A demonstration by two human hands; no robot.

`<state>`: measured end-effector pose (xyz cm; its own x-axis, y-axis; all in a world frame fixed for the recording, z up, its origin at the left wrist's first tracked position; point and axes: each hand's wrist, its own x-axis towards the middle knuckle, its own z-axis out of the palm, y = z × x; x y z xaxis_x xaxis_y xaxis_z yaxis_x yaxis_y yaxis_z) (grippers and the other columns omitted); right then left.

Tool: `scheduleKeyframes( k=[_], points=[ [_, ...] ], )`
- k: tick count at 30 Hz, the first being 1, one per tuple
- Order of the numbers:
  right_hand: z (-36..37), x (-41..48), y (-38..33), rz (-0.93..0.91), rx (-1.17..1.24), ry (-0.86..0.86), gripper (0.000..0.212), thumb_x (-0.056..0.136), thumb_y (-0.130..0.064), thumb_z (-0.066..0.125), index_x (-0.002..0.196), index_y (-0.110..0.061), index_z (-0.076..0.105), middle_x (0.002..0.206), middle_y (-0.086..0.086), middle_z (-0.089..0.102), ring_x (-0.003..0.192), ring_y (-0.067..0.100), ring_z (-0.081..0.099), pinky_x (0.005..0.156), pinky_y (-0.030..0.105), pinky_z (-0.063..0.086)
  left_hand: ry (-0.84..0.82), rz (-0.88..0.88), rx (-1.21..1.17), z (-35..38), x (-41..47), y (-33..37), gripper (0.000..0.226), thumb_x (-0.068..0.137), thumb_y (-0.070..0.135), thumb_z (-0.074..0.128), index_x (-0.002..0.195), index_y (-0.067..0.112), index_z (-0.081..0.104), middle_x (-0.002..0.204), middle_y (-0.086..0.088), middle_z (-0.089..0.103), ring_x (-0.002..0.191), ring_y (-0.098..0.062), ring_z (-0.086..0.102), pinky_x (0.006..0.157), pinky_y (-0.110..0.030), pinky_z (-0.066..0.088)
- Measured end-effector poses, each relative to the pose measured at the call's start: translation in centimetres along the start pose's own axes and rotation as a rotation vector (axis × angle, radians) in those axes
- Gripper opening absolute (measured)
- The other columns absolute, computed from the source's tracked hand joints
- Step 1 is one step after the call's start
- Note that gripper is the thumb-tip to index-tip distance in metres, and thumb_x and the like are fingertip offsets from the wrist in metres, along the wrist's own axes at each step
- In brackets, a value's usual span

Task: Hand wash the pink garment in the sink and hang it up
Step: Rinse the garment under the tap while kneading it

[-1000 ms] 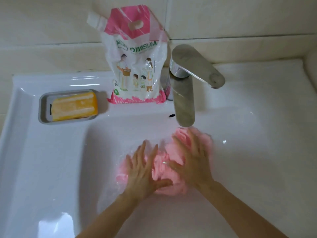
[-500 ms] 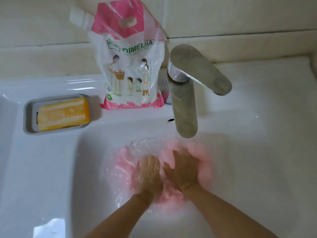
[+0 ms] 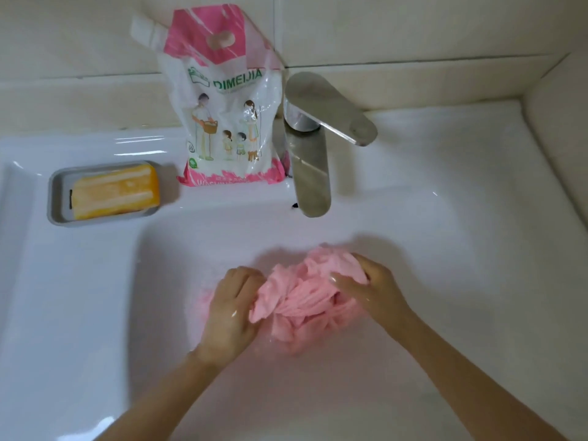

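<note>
left hand [image 3: 230, 308], right hand [image 3: 370, 288], curled round garment [image 3: 305, 297]

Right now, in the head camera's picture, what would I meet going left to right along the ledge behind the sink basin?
Grey rectangular soap dish holding a yellow bar of soap → white-and-pink plastic detergent pouch → brushed metal faucet.

1. White-and-pink plastic detergent pouch [image 3: 222, 122]: "DIMEIJIA" print, family drawing, white spout cap at top-left corner. Stands upright against the wall.
2. Brushed-metal faucet [image 3: 310, 173]: just right of pouch. Its flat lever handle [image 3: 331, 106] is angled right.
3. Grey rectangular plastic soap dish [image 3: 55, 198]: left of pouch, apart from it.
4. Yellow-orange soap bar [image 3: 116, 190]: flat in dish.
5. Beige glossy wall tiles [image 3: 413, 27]: behind everything.
</note>
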<state>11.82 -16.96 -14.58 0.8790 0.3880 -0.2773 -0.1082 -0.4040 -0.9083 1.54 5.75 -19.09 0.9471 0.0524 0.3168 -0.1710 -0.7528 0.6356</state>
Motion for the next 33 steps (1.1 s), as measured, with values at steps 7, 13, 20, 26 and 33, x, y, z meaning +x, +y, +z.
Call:
scheduleKeyframes(
  k=[7,13,20,26,33],
  points=[
    [-2.6,-3.6,1.5,-0.042,-0.592,-0.258,0.074,0.048,-0.096,0.037,0.099,-0.05,0.066,0.111,-0.035,0.052,0.106,-0.014,0.043,0.095,0.009,0.034,-0.433,0.455,0.466,-2.3,-3.6,-2.6,0.028,0.076,0.018,0.044,0.098,0.022,0.061,0.101,0.0,0.063,0.107,-0.023,0.058,0.106,-0.057,0.023],
    [0.5,2.1,2.9,0.464,-0.265,0.278,0.091,0.053,-0.086,0.05,0.129,-0.036,0.045,0.127,0.005,0.048,0.117,0.028,0.05,0.103,0.042,0.039,-0.24,0.038,0.223,-1.3,2.0,1.4,0.058,0.08,0.069,0.045,0.101,0.018,0.063,0.117,-0.002,0.061,0.107,-0.025,0.054,0.095,-0.043,0.038],
    [5.1,4.1,2.6,0.197,-0.108,0.23,0.049,0.072,-0.043,0.068,0.11,-0.012,0.065,0.113,0.001,0.059,0.094,0.015,0.059,0.077,0.022,0.046,-0.657,-0.365,0.371,4.7,1.6,1.8,0.105,0.052,0.084,0.05,0.13,0.014,0.044,0.125,-0.009,0.054,0.107,-0.034,0.054,0.086,-0.055,0.045],
    [9.7,0.2,4.4,-0.472,-0.707,0.163,0.037,0.066,-0.041,0.055,0.097,-0.02,0.057,0.112,0.001,0.061,0.088,0.021,0.054,0.073,0.03,0.052,-0.354,-0.675,-0.199,4.4,0.1,2.0,0.06,0.075,0.018,0.077,0.126,0.024,0.046,0.134,0.009,0.041,0.117,-0.001,0.043,0.106,-0.018,0.031],
    [10.3,3.9,7.4,-0.403,-0.845,0.373,0.031,0.064,-0.016,0.041,0.084,-0.007,0.064,0.076,0.008,0.065,0.054,0.025,0.061,0.042,0.023,0.046,-0.049,-0.515,0.012,7.3,-0.7,0.1,0.011,0.084,0.006,0.049,0.091,0.014,0.053,0.082,-0.004,0.063,0.084,-0.005,0.054,0.094,-0.027,0.044]
  ],
)
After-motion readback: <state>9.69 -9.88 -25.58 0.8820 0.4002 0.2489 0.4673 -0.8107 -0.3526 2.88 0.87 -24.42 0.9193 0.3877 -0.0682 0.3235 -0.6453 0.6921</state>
